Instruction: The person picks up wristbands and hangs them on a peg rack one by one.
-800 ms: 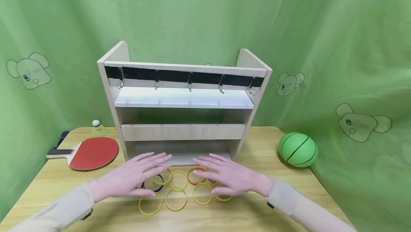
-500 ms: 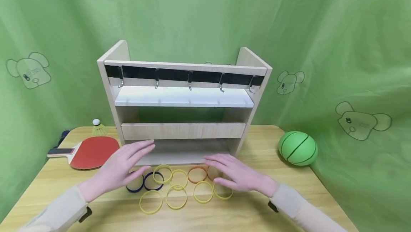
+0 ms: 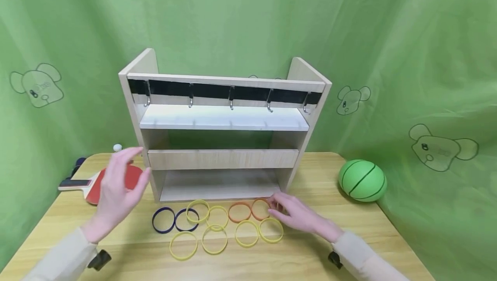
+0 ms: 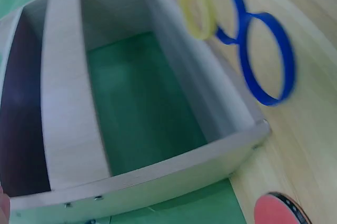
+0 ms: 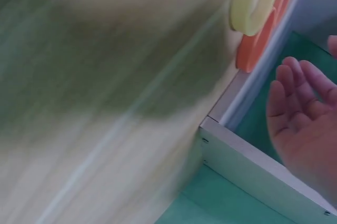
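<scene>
On the wooden table, several thin wristband-like rings lie in front of a rack. Two are dark blue [image 3: 164, 232], two orange [image 3: 259, 219], the others yellow [image 3: 183, 259]. My right hand [image 3: 297, 216] is low over the table, its bent fingertips right at the edge of the rightmost orange ring. In the right wrist view that hand's fingers [image 5: 295, 76] are loosely curved with nothing between them. My left hand [image 3: 116, 190] is raised in front of the rack's left side, thumb and fingers apart and holding nothing. It partly covers a red table tennis bat [image 3: 95, 191].
The light wooden rack [image 3: 223, 160] has a row of metal hooks [image 3: 231, 99] along its black strip. At the right of the table sits a green ball [image 3: 362, 180]. A shuttlecock [image 3: 117, 147], mostly hidden by my hand, is back left. Green curtains [image 3: 233, 22] surround the table.
My left hand has moved left and up, away from the rings, uncovering the blue ones. My right hand has shifted right, its fingers now more bent beside the orange ring. The rings stay put.
</scene>
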Action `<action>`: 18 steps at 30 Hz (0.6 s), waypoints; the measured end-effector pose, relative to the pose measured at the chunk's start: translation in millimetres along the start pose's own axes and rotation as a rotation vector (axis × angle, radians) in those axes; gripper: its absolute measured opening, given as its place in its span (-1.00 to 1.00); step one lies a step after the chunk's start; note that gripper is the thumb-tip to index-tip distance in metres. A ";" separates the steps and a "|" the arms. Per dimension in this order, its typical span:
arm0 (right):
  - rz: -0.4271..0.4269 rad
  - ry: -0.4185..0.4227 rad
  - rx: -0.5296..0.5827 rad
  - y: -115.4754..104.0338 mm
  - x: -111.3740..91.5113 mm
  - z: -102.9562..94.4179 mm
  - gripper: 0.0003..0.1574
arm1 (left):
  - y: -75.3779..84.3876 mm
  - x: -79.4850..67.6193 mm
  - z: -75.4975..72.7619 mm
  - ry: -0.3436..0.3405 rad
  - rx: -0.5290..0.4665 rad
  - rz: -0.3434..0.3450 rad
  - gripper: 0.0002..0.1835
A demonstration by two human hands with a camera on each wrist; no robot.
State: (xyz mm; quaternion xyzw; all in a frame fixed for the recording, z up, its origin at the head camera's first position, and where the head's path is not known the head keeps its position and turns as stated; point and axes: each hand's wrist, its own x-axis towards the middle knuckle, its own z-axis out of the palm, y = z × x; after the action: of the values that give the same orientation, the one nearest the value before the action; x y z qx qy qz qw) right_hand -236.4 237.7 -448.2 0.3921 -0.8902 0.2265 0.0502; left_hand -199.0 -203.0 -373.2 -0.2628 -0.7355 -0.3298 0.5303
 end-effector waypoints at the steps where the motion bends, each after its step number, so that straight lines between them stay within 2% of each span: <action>1: 0.011 -0.013 -0.007 1.1 -1.1 0.9 -0.92 | -1.1 2.1 -2.1 0.014 -0.007 -0.048 -0.46; 4: 0.050 -0.069 -0.037 3.2 -5.0 2.7 -0.90 | -3.8 7.4 -6.6 0.035 -0.023 -0.163 -0.51; 7: 0.103 -0.132 -0.041 3.5 -8.7 2.9 -0.87 | -3.9 12.0 -8.1 0.033 -0.014 -0.230 -0.43; 10: 0.135 -0.177 -0.036 3.6 -11.0 3.2 -0.83 | -2.9 16.2 -8.2 0.009 -0.008 -0.280 -0.39; 14: 0.135 -0.201 -0.053 4.6 -12.1 4.9 -0.83 | -4.4 20.2 -7.5 -0.030 0.000 -0.344 -0.35; 18: 0.127 -0.214 -0.063 4.9 -12.1 5.9 -0.89 | -8.3 23.1 -8.5 -0.104 0.016 -0.466 -0.36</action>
State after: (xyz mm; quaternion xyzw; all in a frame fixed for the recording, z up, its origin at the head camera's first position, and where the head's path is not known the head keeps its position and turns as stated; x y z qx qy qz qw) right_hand -231.1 246.2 -458.5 0.3551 -0.9202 0.1581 -0.0473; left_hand -206.9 -214.0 -351.0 -0.0985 -0.8051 -0.4234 0.4036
